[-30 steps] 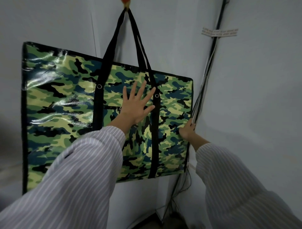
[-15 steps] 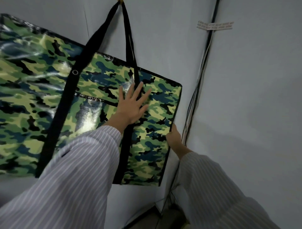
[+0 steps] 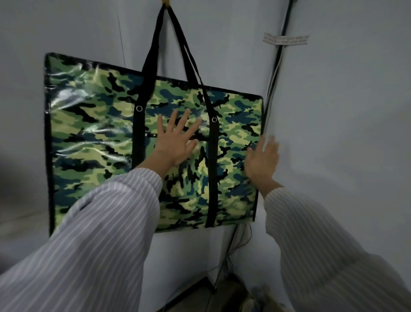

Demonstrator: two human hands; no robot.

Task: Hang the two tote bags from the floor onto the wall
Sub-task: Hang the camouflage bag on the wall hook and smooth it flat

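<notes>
A glossy green camouflage tote bag (image 3: 93,138) hangs flat against the wall, its black straps (image 3: 153,55) looped over a yellowish hook (image 3: 166,2) at the top edge of the view. My left hand (image 3: 175,142) lies on the bag's middle with fingers spread and straight. My right hand (image 3: 262,160) is blurred, fingers straight, at the bag's right edge; whether it touches the bag I cannot tell. Only one tote bag is in view.
Black and white cables (image 3: 275,64) run down the wall corner right of the bag, under a taped label (image 3: 285,39). More cables and dim objects lie on the floor (image 3: 233,287) below.
The bag has swung back from tilted to hanging nearly level. My right hand has let go of the bag's right edge and opened. My left hand stays flat on the bag.
</notes>
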